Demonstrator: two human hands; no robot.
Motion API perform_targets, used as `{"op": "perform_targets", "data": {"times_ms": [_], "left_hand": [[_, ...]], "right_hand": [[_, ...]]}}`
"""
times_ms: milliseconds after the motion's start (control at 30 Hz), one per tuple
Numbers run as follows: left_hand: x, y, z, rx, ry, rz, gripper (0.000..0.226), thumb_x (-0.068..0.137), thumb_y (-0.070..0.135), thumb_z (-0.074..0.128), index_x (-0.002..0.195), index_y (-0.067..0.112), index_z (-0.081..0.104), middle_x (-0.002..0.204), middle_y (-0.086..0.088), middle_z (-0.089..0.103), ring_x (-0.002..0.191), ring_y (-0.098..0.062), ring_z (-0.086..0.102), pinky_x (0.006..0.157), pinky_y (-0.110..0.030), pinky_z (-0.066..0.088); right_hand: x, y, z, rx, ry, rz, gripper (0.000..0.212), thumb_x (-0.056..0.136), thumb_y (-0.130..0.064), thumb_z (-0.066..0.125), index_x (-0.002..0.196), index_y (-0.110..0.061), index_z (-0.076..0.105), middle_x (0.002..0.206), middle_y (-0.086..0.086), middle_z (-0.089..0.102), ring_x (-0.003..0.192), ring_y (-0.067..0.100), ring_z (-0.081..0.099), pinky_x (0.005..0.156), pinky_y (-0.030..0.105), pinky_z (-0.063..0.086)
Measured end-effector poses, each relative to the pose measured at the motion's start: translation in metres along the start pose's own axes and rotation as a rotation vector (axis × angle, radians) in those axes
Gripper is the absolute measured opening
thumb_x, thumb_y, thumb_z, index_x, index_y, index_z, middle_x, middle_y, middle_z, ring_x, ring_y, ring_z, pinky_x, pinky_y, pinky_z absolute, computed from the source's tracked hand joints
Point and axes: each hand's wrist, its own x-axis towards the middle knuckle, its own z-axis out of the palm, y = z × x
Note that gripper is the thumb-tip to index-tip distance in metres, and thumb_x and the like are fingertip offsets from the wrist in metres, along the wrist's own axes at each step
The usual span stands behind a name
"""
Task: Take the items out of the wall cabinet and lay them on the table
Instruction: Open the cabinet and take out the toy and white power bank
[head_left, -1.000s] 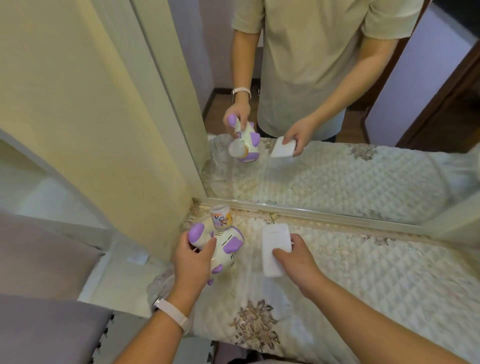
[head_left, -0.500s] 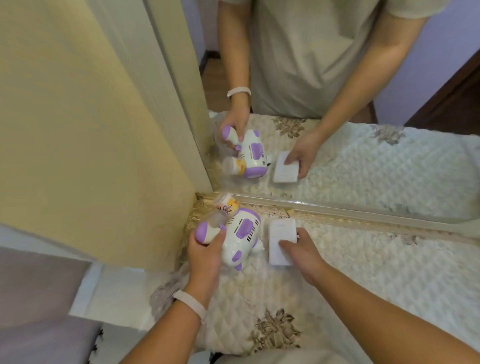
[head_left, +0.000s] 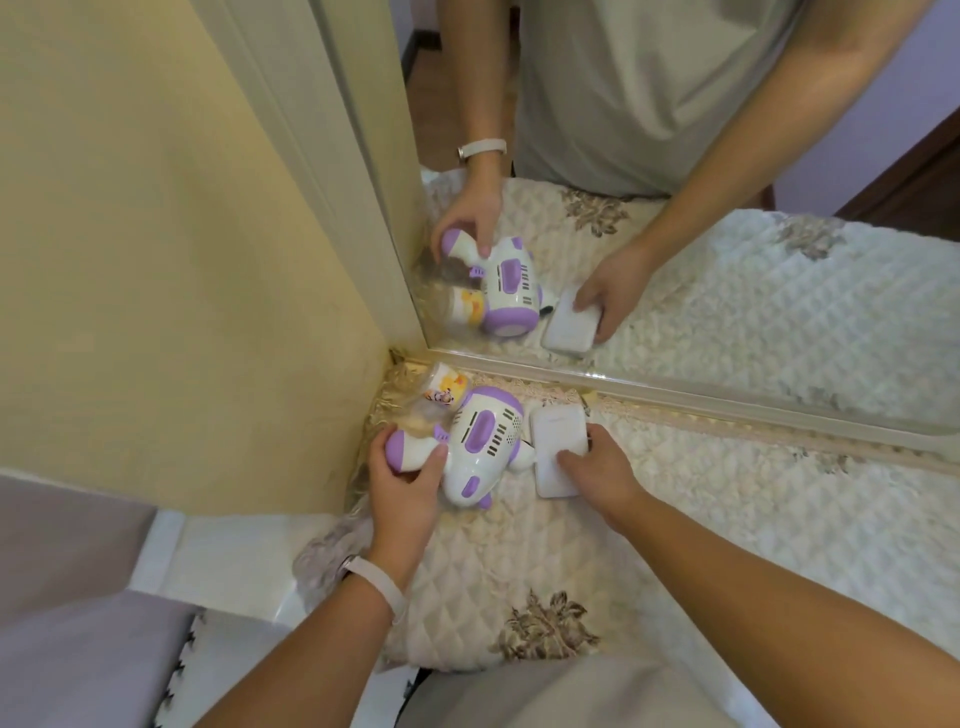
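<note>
Hair dryer (head_left: 485, 447), white with purple trim, lay on its side on the quilted table cover (head_left: 727, 509), its handle wrapped by the left hand (head_left: 402, 493) and its body stretching beyond that grip toward the mirror (head_left: 727, 286). A small cartoon-labelled bottle (head_left: 447, 389) in clear wrap lay just past the left fingers, against the dryer; its contents could not be told. The right hand (head_left: 597, 473) held the edge of a flat white box (head_left: 558, 441) lying just beside the dryer

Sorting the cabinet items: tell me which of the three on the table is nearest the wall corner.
The small cartoon-label bottle; the purple-and-white dryer and white box lie further out.
</note>
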Motion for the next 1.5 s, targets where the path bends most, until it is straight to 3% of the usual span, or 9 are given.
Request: {"op": "perform_targets", "data": {"times_ms": [100,200,433,600,800,967,1133,1300,1500], "left_hand": [[-0.004,0.003,-0.006,0.095,0.018,0.029,0.059,0.081,0.010,0.076,0.132,0.014,0.047,0.116,0.004,0.058,0.091,0.010,0.058,0.075,-0.003,0.044],[-0.009,0.004,-0.015,0.199,0.010,0.061,0.061,0.081,0.023,0.076,0.135,0.019,0.048,0.123,0.006,0.057,0.105,-0.008,0.060,0.093,-0.024,0.048],[-0.031,0.008,-0.032,0.496,-0.037,0.258,0.044,0.088,0.022,0.066,0.130,0.013,0.056,0.139,-0.008,0.048,0.130,-0.024,0.044,0.107,-0.037,0.037],[-0.061,0.013,-0.041,0.596,-0.043,0.322,0.041,0.091,0.023,0.065,0.129,0.011,0.058,0.141,-0.007,0.048,0.132,-0.022,0.043,0.109,-0.032,0.033],[-0.115,0.024,-0.046,0.853,-0.022,0.526,0.043,0.090,0.043,0.049,0.121,0.017,0.060,0.134,-0.006,0.054,0.127,-0.027,0.046,0.104,-0.041,0.039],[-0.162,0.033,-0.054,1.046,0.045,0.644,0.039,0.086,0.036,0.059,0.124,0.025,0.057,0.126,0.003,0.057,0.116,-0.020,0.051,0.098,-0.042,0.040],[-0.214,0.024,-0.073,1.153,0.116,0.541,0.048,0.087,0.046,0.047,0.125,0.019,0.061,0.128,-0.005,0.061,0.120,-0.028,0.055,0.102,-0.046,0.041],[-0.276,0.018,-0.099,1.202,0.213,0.448,0.042,0.090,0.040,0.056,0.127,0.019,0.059,0.131,-0.005,0.058,0.122,-0.027,0.051,0.102,-0.043,0.038],[-0.345,-0.001,-0.148,1.173,0.373,0.315,0.053,0.091,0.050,0.039,0.132,0.021,0.056,0.136,-0.002,0.056,0.128,-0.025,0.048,0.108,-0.043,0.034]], "right_hand": [[-0.004,0.000,-0.001,-0.156,0.029,-0.078,0.048,0.087,-0.015,0.058,0.133,-0.009,0.045,0.120,0.007,0.059,0.097,0.022,0.057,0.074,0.033,0.048],[-0.011,0.003,-0.009,-0.288,0.038,-0.131,0.044,0.087,-0.018,0.056,0.129,-0.007,0.049,0.115,0.009,0.060,0.091,0.023,0.059,0.068,0.033,0.050],[-0.034,0.006,-0.029,-0.474,0.025,-0.237,0.050,0.091,-0.025,0.053,0.138,-0.011,0.046,0.136,0.011,0.050,0.115,0.027,0.055,0.090,0.037,0.045],[-0.063,0.007,-0.044,-0.642,0.057,-0.433,0.047,0.093,-0.034,0.052,0.136,-0.016,0.050,0.135,0.005,0.052,0.121,0.024,0.051,0.091,0.036,0.045],[-0.094,0.003,-0.065,-0.934,0.052,-0.760,0.041,0.093,-0.039,0.048,0.126,-0.016,0.057,0.121,0.004,0.061,0.107,0.027,0.055,0.084,0.038,0.047],[-0.116,-0.004,-0.073,-1.068,0.012,-1.040,0.038,0.088,-0.040,0.047,0.110,-0.016,0.065,0.101,0.003,0.066,0.091,0.028,0.061,0.071,0.037,0.047],[-0.144,-0.009,-0.070,-1.075,-0.100,-1.259,0.046,0.085,-0.044,0.039,0.108,-0.015,0.066,0.103,0.003,0.067,0.092,0.027,0.062,0.075,0.038,0.050],[-0.178,-0.009,-0.042,-1.103,-0.249,-1.409,0.048,0.086,-0.047,0.039,0.111,-0.015,0.064,0.107,0.005,0.066,0.096,0.030,0.061,0.077,0.041,0.050],[-0.248,-0.003,-0.010,-1.076,-0.328,-1.597,0.045,0.085,-0.048,0.041,0.110,-0.018,0.064,0.105,0.003,0.066,0.098,0.028,0.060,0.078,0.041,0.050]]}}
